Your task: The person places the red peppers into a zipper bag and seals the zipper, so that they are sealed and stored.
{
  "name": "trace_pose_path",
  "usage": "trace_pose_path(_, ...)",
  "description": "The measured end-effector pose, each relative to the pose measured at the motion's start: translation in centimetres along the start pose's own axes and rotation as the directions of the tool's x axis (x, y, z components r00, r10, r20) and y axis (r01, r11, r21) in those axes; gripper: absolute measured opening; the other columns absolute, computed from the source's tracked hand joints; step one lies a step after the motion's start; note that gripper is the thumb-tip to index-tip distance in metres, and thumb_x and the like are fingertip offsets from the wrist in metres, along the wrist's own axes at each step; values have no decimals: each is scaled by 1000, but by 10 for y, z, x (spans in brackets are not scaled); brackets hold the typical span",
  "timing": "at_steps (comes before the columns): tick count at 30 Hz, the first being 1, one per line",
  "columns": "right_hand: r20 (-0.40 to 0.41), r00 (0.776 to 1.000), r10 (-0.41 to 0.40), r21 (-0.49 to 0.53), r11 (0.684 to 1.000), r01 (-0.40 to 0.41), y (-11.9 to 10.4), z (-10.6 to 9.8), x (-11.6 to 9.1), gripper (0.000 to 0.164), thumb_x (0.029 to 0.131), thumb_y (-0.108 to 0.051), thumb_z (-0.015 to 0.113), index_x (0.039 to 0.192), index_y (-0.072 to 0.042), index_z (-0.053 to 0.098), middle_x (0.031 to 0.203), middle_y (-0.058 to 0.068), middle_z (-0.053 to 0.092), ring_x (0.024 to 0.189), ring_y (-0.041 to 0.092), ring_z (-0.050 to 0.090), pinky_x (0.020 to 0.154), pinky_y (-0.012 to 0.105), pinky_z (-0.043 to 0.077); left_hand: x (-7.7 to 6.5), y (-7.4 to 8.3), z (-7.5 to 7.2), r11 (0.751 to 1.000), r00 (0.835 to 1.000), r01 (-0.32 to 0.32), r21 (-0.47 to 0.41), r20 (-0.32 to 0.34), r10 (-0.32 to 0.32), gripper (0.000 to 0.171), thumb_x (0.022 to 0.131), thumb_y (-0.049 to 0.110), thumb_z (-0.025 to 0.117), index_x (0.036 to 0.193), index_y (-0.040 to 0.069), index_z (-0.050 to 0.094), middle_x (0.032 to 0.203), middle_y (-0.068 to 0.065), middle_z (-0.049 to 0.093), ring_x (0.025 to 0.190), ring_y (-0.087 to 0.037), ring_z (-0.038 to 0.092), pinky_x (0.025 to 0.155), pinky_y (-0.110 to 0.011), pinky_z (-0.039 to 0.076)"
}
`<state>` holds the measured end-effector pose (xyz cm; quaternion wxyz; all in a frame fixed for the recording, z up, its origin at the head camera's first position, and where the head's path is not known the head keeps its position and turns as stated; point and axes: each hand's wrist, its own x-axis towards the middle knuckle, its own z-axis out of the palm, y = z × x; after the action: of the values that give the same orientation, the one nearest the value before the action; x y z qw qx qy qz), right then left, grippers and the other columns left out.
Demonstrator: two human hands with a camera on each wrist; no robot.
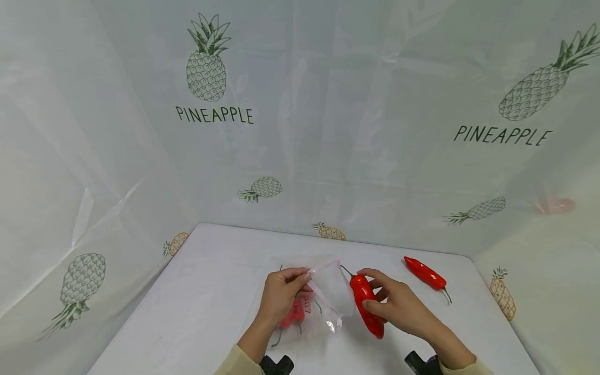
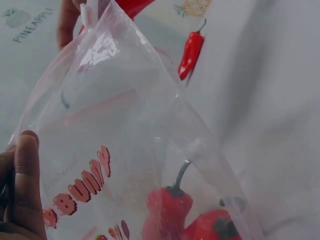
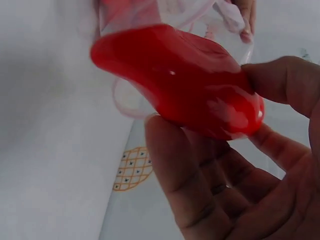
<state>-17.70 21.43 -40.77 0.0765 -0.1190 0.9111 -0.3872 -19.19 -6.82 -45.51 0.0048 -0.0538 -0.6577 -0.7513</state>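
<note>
My left hand (image 1: 283,294) pinches the edge of a clear zip bag (image 2: 130,125) with pink trim and red lettering. Inside the bag lie red chili peppers (image 2: 170,207) with dark stems, seen through the plastic. To the right of the bag's mouth, my right hand (image 1: 398,304) holds another red chili pepper (image 1: 367,307) between thumb and fingers. Its stem points up toward the bag's opening in the head view. The right wrist view shows this pepper (image 3: 185,82) large and glossy, with the bag just behind it.
One more red chili pepper (image 1: 425,273) lies on the white table (image 1: 187,297) at the right, beyond my right hand. A pale curtain (image 1: 328,130) printed with pineapples hangs around the table's back and sides.
</note>
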Motion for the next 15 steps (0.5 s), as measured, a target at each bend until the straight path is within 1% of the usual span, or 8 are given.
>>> trace_pose_path(3,83,996,-21,5,1000,21,-4,2,2,61,88,-18,82,145,-18,58,116,11,69,89,22,66,59,30,64,-1,0,1,1000,1000,-3,6,2,3,24,97,10,76,117,-4,77,99,-17,73,74,-14,75,74,-28,67)
trace_pose_path(6,136,990,-27,17,1000,25,-9,4,6,60,89,-18,80,145,-18,59,114,10,69,86,22,66,59,31,64,-1,0,3,1000,1000,-11,24,13,11,24,97,10,76,116,-5,77,98,-19,74,73,-12,75,72,-28,67)
trace_pose_path(11,168,986,-8,48,999,0,-13,8,14,66,88,-18,81,149,-14,57,112,10,69,87,22,66,60,34,65,-4,-1,7,997,999,-22,72,40,19,21,97,10,76,113,-4,78,97,-17,74,72,-10,74,71,-28,67)
trace_pose_path(15,180,984,-4,96,995,-14,-15,13,19,65,89,-17,80,149,-12,56,111,11,69,87,23,67,59,37,66,-5,-2,10,998,998,-11,67,60,7,20,97,10,76,112,-2,80,94,-15,74,72,-12,74,71,-27,66)
